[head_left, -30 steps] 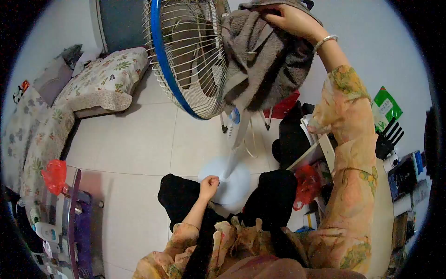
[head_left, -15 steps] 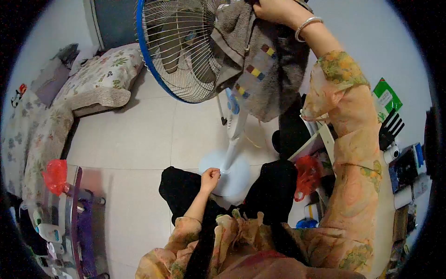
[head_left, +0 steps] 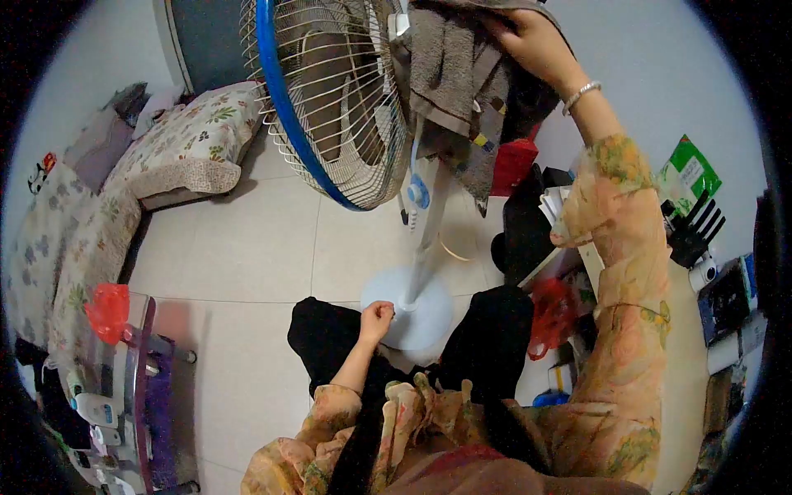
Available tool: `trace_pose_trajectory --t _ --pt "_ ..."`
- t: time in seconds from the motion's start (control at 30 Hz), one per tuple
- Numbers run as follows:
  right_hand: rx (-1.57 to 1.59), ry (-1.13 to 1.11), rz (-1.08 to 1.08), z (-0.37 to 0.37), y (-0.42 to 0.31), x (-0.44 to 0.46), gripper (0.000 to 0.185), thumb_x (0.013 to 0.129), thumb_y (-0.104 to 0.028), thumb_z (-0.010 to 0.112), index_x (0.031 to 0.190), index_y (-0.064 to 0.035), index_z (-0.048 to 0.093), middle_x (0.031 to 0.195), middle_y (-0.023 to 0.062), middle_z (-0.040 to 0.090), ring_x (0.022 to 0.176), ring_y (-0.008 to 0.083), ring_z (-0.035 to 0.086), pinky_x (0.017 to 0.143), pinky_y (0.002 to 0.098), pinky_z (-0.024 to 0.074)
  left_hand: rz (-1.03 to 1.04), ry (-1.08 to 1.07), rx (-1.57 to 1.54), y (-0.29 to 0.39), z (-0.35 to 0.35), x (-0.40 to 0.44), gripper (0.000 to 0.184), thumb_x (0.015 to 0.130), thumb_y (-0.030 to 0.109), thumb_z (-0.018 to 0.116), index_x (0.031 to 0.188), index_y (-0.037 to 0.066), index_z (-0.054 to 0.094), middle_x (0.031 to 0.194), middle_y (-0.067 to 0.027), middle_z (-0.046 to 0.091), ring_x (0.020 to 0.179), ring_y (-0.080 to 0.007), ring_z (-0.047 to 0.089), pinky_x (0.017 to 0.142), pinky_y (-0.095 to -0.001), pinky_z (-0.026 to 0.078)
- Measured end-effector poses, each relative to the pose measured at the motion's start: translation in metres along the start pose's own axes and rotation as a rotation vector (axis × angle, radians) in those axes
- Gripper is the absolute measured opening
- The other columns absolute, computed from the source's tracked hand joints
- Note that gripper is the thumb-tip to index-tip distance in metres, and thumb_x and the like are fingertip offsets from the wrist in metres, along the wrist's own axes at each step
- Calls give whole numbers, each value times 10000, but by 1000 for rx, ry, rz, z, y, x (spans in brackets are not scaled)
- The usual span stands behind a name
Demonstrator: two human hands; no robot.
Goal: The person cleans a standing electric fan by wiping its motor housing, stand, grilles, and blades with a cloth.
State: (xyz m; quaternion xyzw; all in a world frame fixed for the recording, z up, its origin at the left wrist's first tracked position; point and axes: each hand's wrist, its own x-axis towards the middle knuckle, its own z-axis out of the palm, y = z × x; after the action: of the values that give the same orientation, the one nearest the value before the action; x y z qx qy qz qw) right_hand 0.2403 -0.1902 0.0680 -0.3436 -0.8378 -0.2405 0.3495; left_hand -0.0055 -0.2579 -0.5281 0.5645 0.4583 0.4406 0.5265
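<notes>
A standing fan with a blue-rimmed wire cage [head_left: 289, 124] stands before me, its head at the top of the view and turned to the left. Its pale pole rises from a round light-blue base [head_left: 427, 318] between my knees. My right hand [head_left: 536, 48] grips a grey-brown towel [head_left: 450, 70] at the rear of the fan head; the fingertips are partly hidden by the cloth. The towel hangs bunched, with small yellow and dark patches near its lower part. My left hand [head_left: 377, 322] is curled closed beside the base, nothing visible in it.
A bed with a floral cover [head_left: 186, 140] lies at the back left. Left of me is a small trolley [head_left: 142, 388] with bottles and a red bag [head_left: 107, 313]. On the right stand a desk [head_left: 681, 371] with various items and a red plastic bag [head_left: 551, 313] below.
The fan head has turned further sideways. My right hand has moved right and slightly down with the towel, which is now bunched higher behind the cage. The left hand stays closed near the base.
</notes>
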Motion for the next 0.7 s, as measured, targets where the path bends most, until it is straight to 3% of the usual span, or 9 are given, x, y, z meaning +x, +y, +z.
trace_pose_trajectory --t 0.13,0.33,0.37,0.4,0.43,0.5,0.53,0.6,0.7 --pt "-84 319 229 -5 35 -61 275 908 -134 606 1151 -13 643 1049 88 699 951 184 639 871 285 475 -35 11 9 3 -5 -4 211 861 119 601 983 -40 668 750 -57 664 684 -111 607 652 -247 495" --pt "146 679 435 -13 -27 -143 228 912 -31 577 1122 59 585 1101 101 648 990 172 593 904 304 457 -41 -100 -39 48 -3 -11 224 862 99 645 1047 -26 655 860 -45 671 764 -106 616 702 -244 497" --pt "180 724 429 -6 -35 -156 163 867 -16 578 1006 61 611 984 110 670 889 192 606 827 320 483 -29 -119 -41 58 -3 -9 239 858 94 661 1067 -23 650 893 -45 673 788 -107 620 717 -246 501" --pt "188 596 542 -1 -39 -180 193 904 -2 556 1092 41 557 1070 81 624 969 167 567 908 300 443 2 -154 -79 77 0 -12 272 853 95 675 1097 -18 634 933 -55 669 829 -109 619 743 -250 501" --pt "187 554 478 10 -45 -200 166 869 -9 574 1027 41 577 981 85 634 908 160 565 853 306 459 33 -188 -116 104 6 -18 309 848 96 689 1128 -14 619 972 -65 664 869 -111 618 770 -254 501" --pt "-104 266 628 23 -79 -226 101 782 -43 639 861 20 633 769 121 643 717 219 604 692 350 487 158 -243 -183 158 20 -29 401 838 92 709 1203 -4 573 1060 -83 646 963 -124 606 842 -277 492" --pt "28 351 393 34 -93 -224 133 783 -22 628 907 11 664 818 139 673 740 266 643 709 359 502 252 -269 -211 180 28 -36 456 834 87 714 1247 1 542 1107 -92 632 1016 -135 594 888 -295 484" --pt "271 224 404 56 -113 -240 207 790 4 614 986 11 682 932 158 698 858 277 677 779 351 515 380 -214 -173 199 46 -51 463 840 76 704 1261 -1 525 1125 -101 627 1041 -154 584 913 -310 469" --pt "175 157 274 76 -141 -245 174 796 15 607 958 31 669 910 172 687 826 289 678 738 346 516 379 -223 -32 240 50 -66 429 851 66 687 1241 -18 529 1135 -106 628 1046 -171 582 923 -321 461"
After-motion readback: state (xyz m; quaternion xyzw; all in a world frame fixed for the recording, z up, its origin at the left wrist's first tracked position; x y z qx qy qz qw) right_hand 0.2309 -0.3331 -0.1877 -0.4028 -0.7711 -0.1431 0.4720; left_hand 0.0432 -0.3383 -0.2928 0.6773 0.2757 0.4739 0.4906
